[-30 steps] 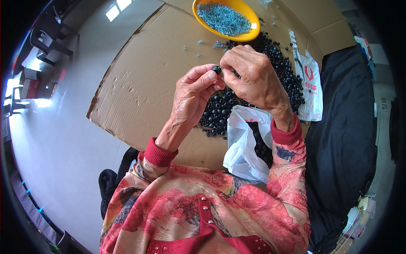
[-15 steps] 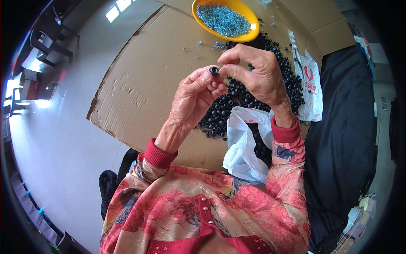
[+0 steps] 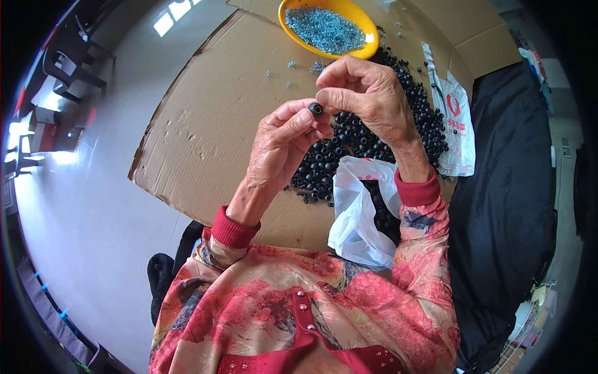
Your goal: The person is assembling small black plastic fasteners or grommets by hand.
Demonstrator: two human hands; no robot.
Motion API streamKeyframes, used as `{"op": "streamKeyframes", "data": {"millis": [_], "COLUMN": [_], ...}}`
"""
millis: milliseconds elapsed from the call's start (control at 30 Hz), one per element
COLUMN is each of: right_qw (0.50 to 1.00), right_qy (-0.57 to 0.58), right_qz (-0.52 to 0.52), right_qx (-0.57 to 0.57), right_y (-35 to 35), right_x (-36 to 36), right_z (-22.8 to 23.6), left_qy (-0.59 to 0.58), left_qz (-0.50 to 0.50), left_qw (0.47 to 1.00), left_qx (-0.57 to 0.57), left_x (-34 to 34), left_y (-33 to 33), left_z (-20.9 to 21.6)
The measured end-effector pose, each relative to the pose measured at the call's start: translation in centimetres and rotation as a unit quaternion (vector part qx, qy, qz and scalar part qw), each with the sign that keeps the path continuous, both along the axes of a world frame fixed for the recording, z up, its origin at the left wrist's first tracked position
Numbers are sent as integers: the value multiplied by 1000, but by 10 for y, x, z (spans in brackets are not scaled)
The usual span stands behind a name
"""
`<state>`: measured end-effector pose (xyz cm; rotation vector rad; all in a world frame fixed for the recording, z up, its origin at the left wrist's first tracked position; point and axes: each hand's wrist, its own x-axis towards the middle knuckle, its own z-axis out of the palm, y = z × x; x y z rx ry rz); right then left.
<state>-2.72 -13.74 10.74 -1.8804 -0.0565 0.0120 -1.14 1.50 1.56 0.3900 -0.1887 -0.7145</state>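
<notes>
Bead (image 3: 316, 110), glossy, black & round, w/ a pale ring showing at its hole, is gripped betw. thumb & fingertips of the left hand (image 3: 280, 137); it's held up on the wearer's side of a yellow oval plastic bowl (image 3: 372, 38). The right hand (image 3: 374, 100) is held just beside the bead, nearer the bowl, its thumb & index finger curled close tog.; whether anything is pinched there can't be told. Tiny clear blue-grey pieces (image 3: 325, 31) are held in the bowl, & a few are scattered just outside its rim, on the wearer's side. Brown corrugated cardboard (image 3: 205, 112) is spread under the bowl. A heap of loose round black beads (image 3: 319, 165) is spread from the bowl's right end toward the wearer, partly hidden by both hands. 2 bags are seen: a crumpled white plastic bag (image 3: 358, 215) w/ dark contents, well apart from the bowl toward the wearer, & a flat white plastic bag w/ red print (image 3: 458, 121), right of the bowl. Black cloth (image 3: 504, 187) is seen farther right of the bowl.
</notes>
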Motion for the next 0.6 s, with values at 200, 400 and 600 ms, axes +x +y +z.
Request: {"op": "streamKeyframes", "data": {"millis": [200, 400, 600], "right_qw": [982, 939, 932], "right_qy": [-53, -69, -80], "right_qz": [-85, -45, 11], "right_qx": [-158, -333, -353], "right_y": [-64, -85, -78], "right_x": [9, 17, 27], "right_z": [-19, -94, -114], "left_qy": [6, 8, 32], "left_qz": [60, 49, 86], "left_qw": [998, 998, 995], "left_qx": [21, 41, 27], "left_x": [17, 20, 32], "left_y": [14, 7, 6], "left_z": [-7, -7, -2]}}
